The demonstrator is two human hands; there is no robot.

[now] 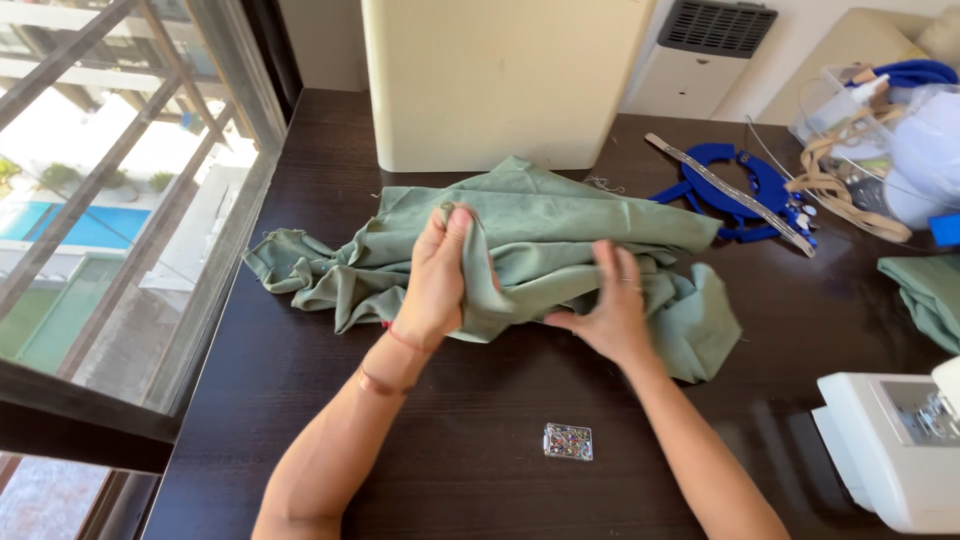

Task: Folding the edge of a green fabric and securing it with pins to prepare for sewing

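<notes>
A crumpled piece of sage-green fabric [560, 225] lies spread across the dark wooden table [480, 480]. My left hand [437, 280] pinches a fold of it and lifts that fold off the pile. My right hand [612, 305] grips the cloth beside it, fingers tucked into the folds, a ring on one finger. A thin red band and a bracelet sit on my left wrist. A small clear box of coloured pins [568, 441] rests on the table just in front of my forearms.
A cream plastic cover [495, 80] stands behind the fabric. Blue strap pieces [735, 190] and a clear bin of supplies [880, 130] lie at the back right. More green cloth [925, 295] and a white sewing machine [895, 450] sit right. A window [110, 200] runs along the left.
</notes>
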